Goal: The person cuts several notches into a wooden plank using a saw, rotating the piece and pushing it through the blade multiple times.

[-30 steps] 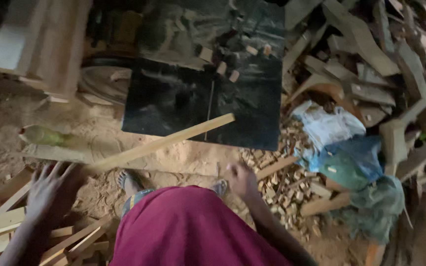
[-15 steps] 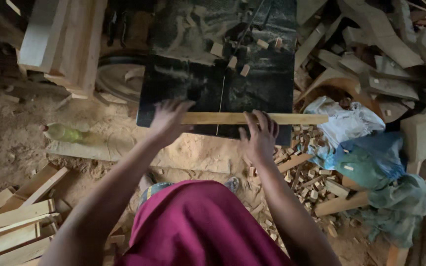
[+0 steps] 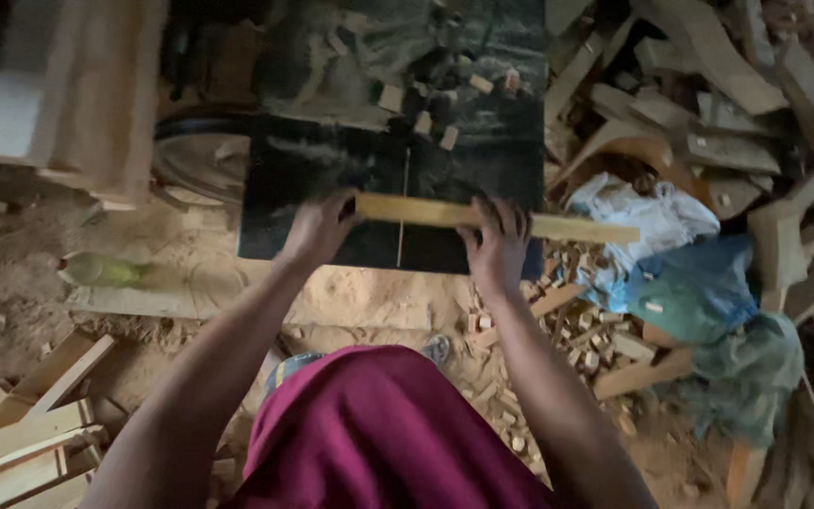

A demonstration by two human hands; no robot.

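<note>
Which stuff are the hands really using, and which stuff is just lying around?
In use:
- wooden strip, held flat by the left hand and right hand
- dark saw table, with the strip across its slot

Lying about:
- small offcuts on the table
- green bottle
- blue and white bags
- planks
- scrap wood pile

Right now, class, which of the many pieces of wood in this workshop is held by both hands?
The long pale strip lying crosswise on the dark saw table, left hand and right hand on it. The other pieces lie untouched.
</note>
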